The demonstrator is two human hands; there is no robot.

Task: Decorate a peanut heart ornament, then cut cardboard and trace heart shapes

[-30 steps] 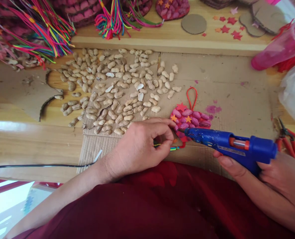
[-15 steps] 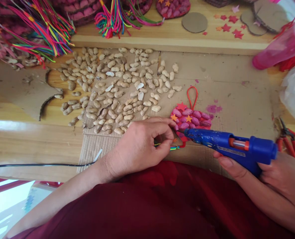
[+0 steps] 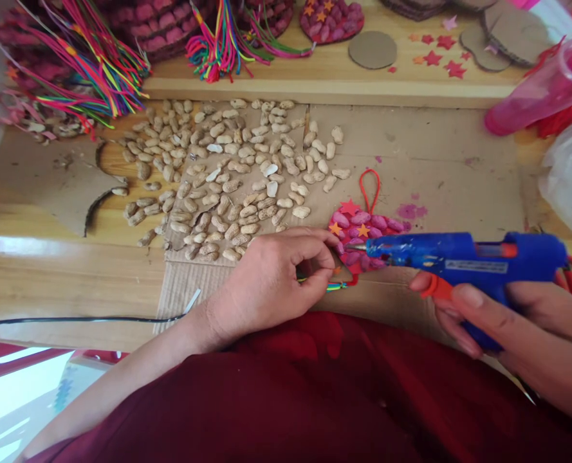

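My right hand (image 3: 517,321) is wrapped around the handle of a blue hot glue gun (image 3: 464,254), fingers by its orange trigger. The metal nozzle points left, over a pink ornament (image 3: 377,222) covered with pink-painted peanut shells, with a red star (image 3: 350,207), two orange stars and a red hanging loop (image 3: 370,190). At the ornament's left edge, my left hand (image 3: 286,276) has its fingers curled and closed, fingertips against the rim. Multicoloured cords (image 3: 336,287) emerge beside its thumb. Part of the ornament is hidden behind the gun.
Peanuts (image 3: 247,173) lie scattered over the cardboard sheet (image 3: 454,167). Behind, a wooden ledge (image 3: 266,88) carries colourful tassels (image 3: 222,42), a cardboard disc (image 3: 372,49) and small foam stars (image 3: 433,58). A pink container (image 3: 531,90) leans at the right; a black cable (image 3: 73,319) runs left.
The glue gun has risen and levelled out, its nozzle shifting slightly left and up over the ornament. Its orange trigger now shows. My left hand stays almost still.
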